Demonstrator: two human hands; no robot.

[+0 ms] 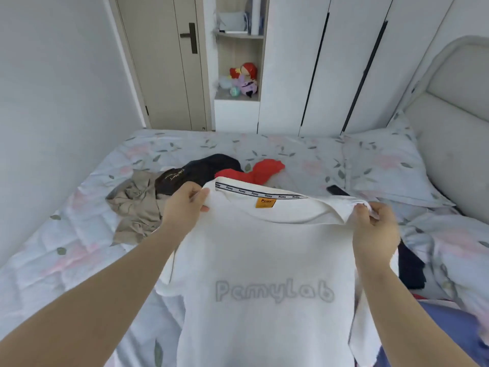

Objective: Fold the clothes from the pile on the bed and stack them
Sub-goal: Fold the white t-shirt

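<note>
A white T-shirt with an orange neck label and faint grey lettering hangs spread in front of me, held up above the bed. My left hand pinches its left shoulder and my right hand pinches its right shoulder. Behind the shirt lies the pile: a beige garment, a black garment and a red garment, all crumpled on the floral bedcover.
A dark garment lies at the right, partly hidden by my right arm. A small black object sits near the pillow. A bunched quilt fills the right side. Wardrobes and a door stand beyond the bed.
</note>
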